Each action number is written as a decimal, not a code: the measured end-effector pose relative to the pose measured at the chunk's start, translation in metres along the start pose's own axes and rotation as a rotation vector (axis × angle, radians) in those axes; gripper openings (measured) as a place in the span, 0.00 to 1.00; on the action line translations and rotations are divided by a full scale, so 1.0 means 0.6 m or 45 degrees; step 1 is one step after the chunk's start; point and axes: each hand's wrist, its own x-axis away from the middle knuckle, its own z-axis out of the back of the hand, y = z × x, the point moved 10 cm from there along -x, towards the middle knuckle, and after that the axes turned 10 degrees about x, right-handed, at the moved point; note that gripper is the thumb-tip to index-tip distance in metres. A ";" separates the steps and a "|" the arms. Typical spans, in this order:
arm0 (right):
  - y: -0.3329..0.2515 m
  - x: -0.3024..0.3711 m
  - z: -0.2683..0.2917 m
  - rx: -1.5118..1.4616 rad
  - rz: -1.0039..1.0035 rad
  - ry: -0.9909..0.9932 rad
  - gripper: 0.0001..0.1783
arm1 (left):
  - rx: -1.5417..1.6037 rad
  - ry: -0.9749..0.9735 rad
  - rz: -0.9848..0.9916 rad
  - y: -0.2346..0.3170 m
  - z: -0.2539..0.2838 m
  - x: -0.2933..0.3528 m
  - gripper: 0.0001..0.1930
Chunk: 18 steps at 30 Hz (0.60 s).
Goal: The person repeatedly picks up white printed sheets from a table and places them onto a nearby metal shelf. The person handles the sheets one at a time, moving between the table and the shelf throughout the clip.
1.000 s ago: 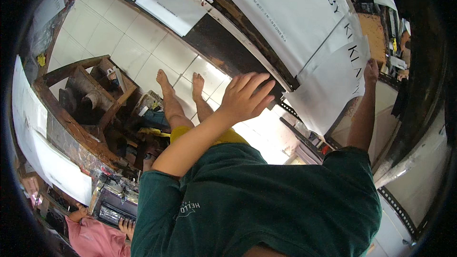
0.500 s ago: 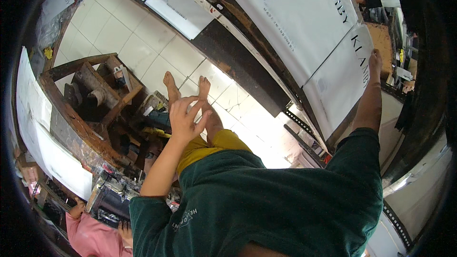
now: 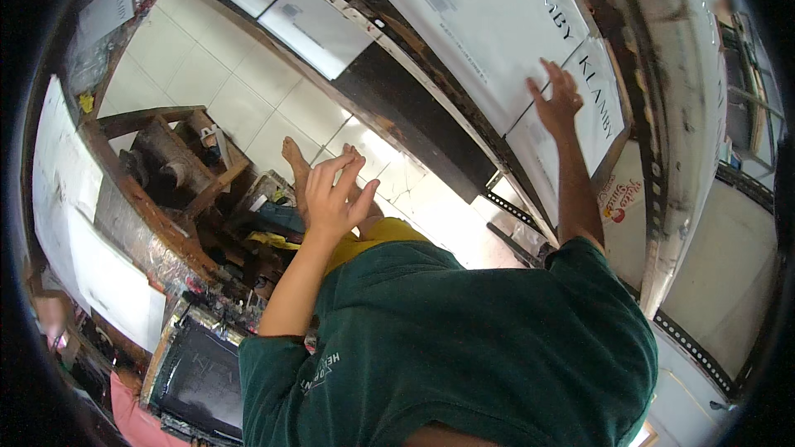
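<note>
Through the head camera I have the bare right hand (image 3: 559, 108) held out over the seam between two flat, smooth white rectangular sheets with black lettering. The near white sheet (image 3: 532, 157) and the far white sheet (image 3: 464, 41) lie edge to edge on the long, dark-edged bench running along my right side. The right fingers are spread and loosely bent, with no sheet pinched between them; whether the tips touch the surface, I cannot tell.

The bare left hand (image 3: 331, 199) is raised in front of the yellow shorts (image 3: 385, 233), thumb apart, fingers loosely curved, holding nothing. It is well away from the sheets.

I judge the step in hand to be tending these laid-out sheets, perhaps checking or smoothing how they lie. As I read it, handling the near sheet from here calls for a light, flat touch near the seam, or a pinch at one free edge, without dragging across the lettering.

Beyond a strip of dark board (image 3: 414, 116) I see another row of white rectangular sheets (image 3: 319, 29). To my left is an open, brown wooden frame with compartments (image 3: 219, 186), and below it a dark rectangular panel in a worn frame (image 3: 203, 377), beside a co-worker's pink sleeve (image 3: 137, 422).
</note>
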 end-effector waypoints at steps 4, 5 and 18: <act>-0.043 0.016 -0.009 0.034 0.102 0.010 0.33 | -0.082 0.087 -0.006 0.024 0.063 -0.008 0.16; -0.040 0.017 -0.011 0.029 0.105 0.008 0.33 | -0.111 0.112 -0.009 0.032 0.082 -0.007 0.16; -0.215 0.016 0.160 -0.399 0.260 0.523 0.23 | 0.125 0.826 0.487 -0.037 0.361 0.081 0.21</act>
